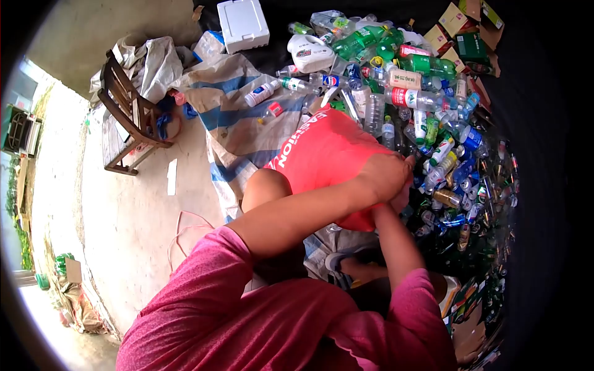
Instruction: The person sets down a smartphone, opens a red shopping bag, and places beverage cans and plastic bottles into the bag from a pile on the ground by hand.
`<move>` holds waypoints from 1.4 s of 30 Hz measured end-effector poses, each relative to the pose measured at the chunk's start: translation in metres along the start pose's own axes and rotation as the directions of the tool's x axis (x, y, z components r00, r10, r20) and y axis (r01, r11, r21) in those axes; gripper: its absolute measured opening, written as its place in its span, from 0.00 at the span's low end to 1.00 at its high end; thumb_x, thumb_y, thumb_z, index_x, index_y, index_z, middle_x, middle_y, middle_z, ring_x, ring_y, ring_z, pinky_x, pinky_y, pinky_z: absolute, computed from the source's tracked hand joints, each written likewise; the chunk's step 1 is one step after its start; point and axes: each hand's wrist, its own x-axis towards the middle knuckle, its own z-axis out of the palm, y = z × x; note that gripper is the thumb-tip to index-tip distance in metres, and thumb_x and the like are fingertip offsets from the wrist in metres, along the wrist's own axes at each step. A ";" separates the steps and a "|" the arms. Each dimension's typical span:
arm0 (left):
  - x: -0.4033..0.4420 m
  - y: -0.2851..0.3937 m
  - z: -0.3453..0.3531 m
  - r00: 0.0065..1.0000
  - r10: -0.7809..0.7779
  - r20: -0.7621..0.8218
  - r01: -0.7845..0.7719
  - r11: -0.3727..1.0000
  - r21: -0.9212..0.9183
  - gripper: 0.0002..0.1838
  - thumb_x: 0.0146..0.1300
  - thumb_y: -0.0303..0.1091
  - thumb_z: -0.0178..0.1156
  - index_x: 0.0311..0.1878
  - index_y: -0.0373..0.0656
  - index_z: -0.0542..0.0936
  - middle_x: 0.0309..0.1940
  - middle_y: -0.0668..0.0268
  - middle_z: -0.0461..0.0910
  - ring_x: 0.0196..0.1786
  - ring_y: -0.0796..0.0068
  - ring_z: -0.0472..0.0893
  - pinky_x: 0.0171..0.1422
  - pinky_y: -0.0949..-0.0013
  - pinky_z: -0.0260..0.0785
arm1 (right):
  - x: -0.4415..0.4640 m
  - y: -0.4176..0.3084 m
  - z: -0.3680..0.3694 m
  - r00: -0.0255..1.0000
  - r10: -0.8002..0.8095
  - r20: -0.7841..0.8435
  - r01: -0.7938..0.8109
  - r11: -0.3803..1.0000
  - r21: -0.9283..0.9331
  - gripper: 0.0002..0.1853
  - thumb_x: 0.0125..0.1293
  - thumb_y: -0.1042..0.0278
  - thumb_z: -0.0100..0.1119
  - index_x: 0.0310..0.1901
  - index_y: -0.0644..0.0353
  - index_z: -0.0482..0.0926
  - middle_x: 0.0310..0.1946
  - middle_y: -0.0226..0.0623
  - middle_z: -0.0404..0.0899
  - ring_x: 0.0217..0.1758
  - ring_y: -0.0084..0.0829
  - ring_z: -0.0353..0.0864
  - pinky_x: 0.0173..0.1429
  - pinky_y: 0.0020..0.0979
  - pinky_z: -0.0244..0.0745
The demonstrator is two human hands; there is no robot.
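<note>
A red plastic bag (334,148) with white lettering bulges in front of me, above my bent knee (265,185). My left hand (385,176) reaches across from the left and is closed on the bag's right end, its fingers curled over the edge. From below, my right forearm (396,238) comes up and crosses under my left wrist. My right hand is mostly hidden behind the left hand and the bag, and its fingers cannot be made out. What the bag contains is not visible.
Bottles and cans (427,117) are heaped at the right, with cardboard (461,25) behind. A striped woven sheet (232,111) lies beneath the bag. Farther left stands a wooden chair (133,117); a white foam box (243,25) is at the top.
</note>
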 end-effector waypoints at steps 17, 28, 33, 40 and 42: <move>0.015 -0.018 0.002 0.992 -0.051 0.115 0.045 0.997 0.057 0.18 0.61 0.31 0.56 0.55 0.46 0.79 0.45 0.49 0.85 0.48 0.49 0.85 0.48 0.51 0.79 | -0.014 0.004 -0.024 0.947 0.273 0.170 -0.294 0.949 0.111 0.19 0.74 0.60 0.55 0.60 0.61 0.76 0.45 0.26 0.82 0.46 0.27 0.84 0.48 0.28 0.80; 0.025 0.019 0.026 0.996 0.062 -0.070 -0.020 0.871 0.490 0.12 0.62 0.32 0.57 0.48 0.48 0.82 0.53 0.58 0.76 0.52 0.57 0.83 0.50 0.59 0.80 | -0.098 0.157 -0.189 0.747 0.439 -0.500 -0.412 0.895 0.171 0.13 0.58 0.65 0.68 0.43 0.60 0.82 0.31 0.39 0.84 0.28 0.36 0.83 0.32 0.35 0.77; 0.040 0.012 0.024 0.982 -0.114 -0.154 0.166 0.905 0.392 0.13 0.59 0.37 0.57 0.46 0.47 0.81 0.48 0.54 0.82 0.46 0.51 0.85 0.49 0.53 0.78 | -0.114 0.213 -0.122 0.834 0.439 -0.335 -0.552 0.664 -0.504 0.08 0.59 0.65 0.62 0.37 0.57 0.85 0.37 0.40 0.86 0.38 0.43 0.87 0.43 0.42 0.81; 0.043 0.010 0.035 0.984 -0.055 -0.172 0.118 0.917 0.382 0.14 0.56 0.34 0.58 0.47 0.47 0.79 0.46 0.55 0.81 0.44 0.48 0.84 0.46 0.51 0.78 | -0.137 0.190 -0.068 0.792 0.358 -0.494 -0.606 0.559 -0.566 0.16 0.57 0.57 0.63 0.45 0.55 0.84 0.44 0.45 0.86 0.48 0.46 0.86 0.49 0.44 0.82; 0.038 0.018 0.036 0.985 0.067 -0.156 -0.016 0.951 0.310 0.19 0.55 0.30 0.60 0.52 0.49 0.78 0.48 0.55 0.78 0.44 0.48 0.83 0.48 0.51 0.78 | -0.130 0.172 -0.073 0.750 0.464 -0.471 -0.634 0.706 -0.314 0.18 0.59 0.57 0.63 0.48 0.56 0.82 0.48 0.49 0.85 0.51 0.49 0.85 0.52 0.44 0.81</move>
